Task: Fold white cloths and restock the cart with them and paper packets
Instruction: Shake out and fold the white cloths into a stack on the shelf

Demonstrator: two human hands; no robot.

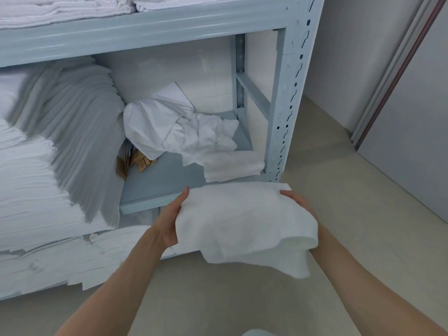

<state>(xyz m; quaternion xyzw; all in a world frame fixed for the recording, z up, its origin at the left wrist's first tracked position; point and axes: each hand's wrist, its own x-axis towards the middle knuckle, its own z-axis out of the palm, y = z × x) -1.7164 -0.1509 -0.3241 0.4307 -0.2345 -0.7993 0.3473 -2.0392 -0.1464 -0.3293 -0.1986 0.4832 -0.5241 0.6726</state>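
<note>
A folded white cloth [244,224] hangs between my two hands just in front of the grey-blue shelf [155,183]. My left hand [172,219] grips its left edge, fingers hidden underneath and thumb up along the side. My right hand [299,202] holds the right edge, mostly covered by the cloth. On the shelf lie a crumpled heap of white cloths [179,127] and a small folded stack [232,166] at the right front. Brown paper packets [137,161] peek out behind the heap.
Tall leaning stacks of folded white linen [60,141] fill the left of the shelving. More linen [72,8] lies on the upper shelf. A perforated metal upright [288,98] stands at the right. Beige floor and a grey door [412,117] lie further right.
</note>
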